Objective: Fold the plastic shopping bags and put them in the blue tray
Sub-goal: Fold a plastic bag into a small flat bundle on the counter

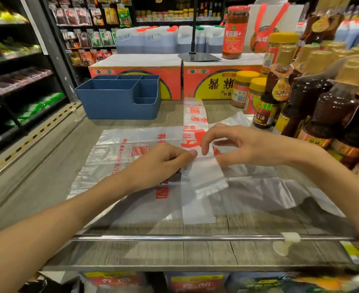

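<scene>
At the centre of the frame a bag folded into a long narrow strip runs from near the boxes down toward the lower middle, lying across a flat bag spread on the counter. The strip's near end is doubled up, which suggests it is being folded end over end into a small packet.

The left hand sits centre frame with curled fingers pinching the strip's left edge at the fold, probably to keep the crease from slipping on the slick plastic. The right hand, just right of centre, has fingers arched above the strip and thumb underneath near the fold; it seems to pinch the film lightly, though how firm the contact is I cannot tell. Holding both sides at the fold line likely keeps the strip's edges aligned.

More crumpled clear plastic lies at centre right under the right wrist, probably waiting its turn.

The tray stands in the upper left-centre, well apart from the hands, against the boxes. Its large compartment and the smaller ones show no bags inside from this angle. Jars and bottles crowd the right edge.
</scene>
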